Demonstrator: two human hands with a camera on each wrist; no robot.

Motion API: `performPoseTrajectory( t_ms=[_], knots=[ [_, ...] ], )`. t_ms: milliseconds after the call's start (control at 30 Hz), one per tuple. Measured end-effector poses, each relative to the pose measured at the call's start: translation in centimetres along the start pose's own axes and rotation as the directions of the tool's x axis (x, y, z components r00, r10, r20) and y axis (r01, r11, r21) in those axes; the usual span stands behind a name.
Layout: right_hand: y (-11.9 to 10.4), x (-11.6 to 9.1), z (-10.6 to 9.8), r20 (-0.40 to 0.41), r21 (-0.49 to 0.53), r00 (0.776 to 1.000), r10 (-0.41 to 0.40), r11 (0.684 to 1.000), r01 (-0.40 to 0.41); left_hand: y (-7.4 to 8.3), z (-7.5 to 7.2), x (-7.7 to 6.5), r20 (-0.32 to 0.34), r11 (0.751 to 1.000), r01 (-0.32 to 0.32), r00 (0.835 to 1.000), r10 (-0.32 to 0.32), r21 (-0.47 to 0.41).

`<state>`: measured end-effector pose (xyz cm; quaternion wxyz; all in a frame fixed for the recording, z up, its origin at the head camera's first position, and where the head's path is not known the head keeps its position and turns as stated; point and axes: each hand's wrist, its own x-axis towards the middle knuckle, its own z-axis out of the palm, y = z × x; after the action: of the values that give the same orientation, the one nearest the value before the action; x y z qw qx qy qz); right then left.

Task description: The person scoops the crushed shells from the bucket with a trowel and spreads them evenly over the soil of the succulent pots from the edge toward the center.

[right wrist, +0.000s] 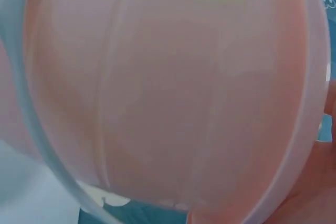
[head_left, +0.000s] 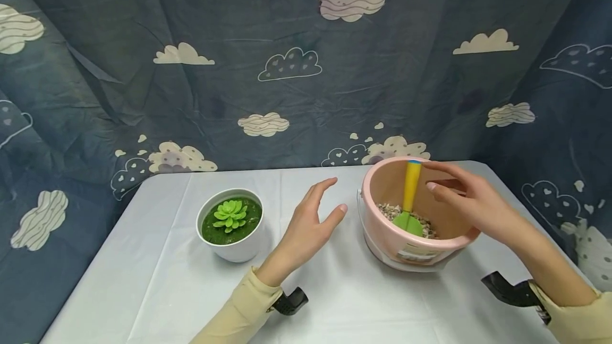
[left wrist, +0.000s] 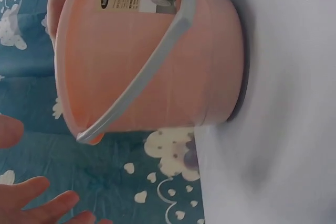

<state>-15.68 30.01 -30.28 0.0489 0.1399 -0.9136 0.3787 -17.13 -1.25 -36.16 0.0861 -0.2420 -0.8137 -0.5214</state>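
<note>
A pink bucket (head_left: 382,222) with a grey handle (left wrist: 142,85) and a label on its side stands upright on the table's right. Small pebbles (head_left: 389,210) lie in its bottom. A toy shovel (head_left: 410,187), yellow-handled with a blue end and a green blade, stands in the pebbles. Over the bucket's right rim reaches my right hand (head_left: 470,200), its fingertips close beside the shovel's handle; whether they touch it I cannot tell. My left hand (head_left: 306,227) hovers left of the bucket, fingers spread and holding nothing. The right wrist view mostly shows the bucket's wall (right wrist: 168,98).
On the left of the white-covered table (head_left: 167,259) stands a white pot (head_left: 236,251) with a green succulent (head_left: 231,215) on dark green moss. A dark blue cloth (head_left: 229,15) printed with clouds hangs behind and at both sides.
</note>
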Motion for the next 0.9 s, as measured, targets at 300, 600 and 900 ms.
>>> performPoseTrajectory(
  t_ms=[300, 600, 900],
  knots=[
    [1.1, 2.1, -0.3, 0.090, 0.011, 0.996, -0.019, 1.000, 0.018, 0.1, 1.5, 1.3, 0.047, 0.998, 0.007, 0.999, -0.004, -0.067],
    [1.1, 3.5, 0.2, 0.138, 0.069, 0.990, -0.013, 0.998, 0.004, 0.2, 2.0, 3.2, 0.210, 0.987, 0.098, 0.975, -0.070, -0.128],
    [1.3, 3.3, 0.7, 0.109, 0.067, 0.990, -0.090, 0.994, 0.083, 0.5, 2.8, 4.0, 0.304, 0.986, 0.133, 0.948, -0.098, -0.097]
  ],
)
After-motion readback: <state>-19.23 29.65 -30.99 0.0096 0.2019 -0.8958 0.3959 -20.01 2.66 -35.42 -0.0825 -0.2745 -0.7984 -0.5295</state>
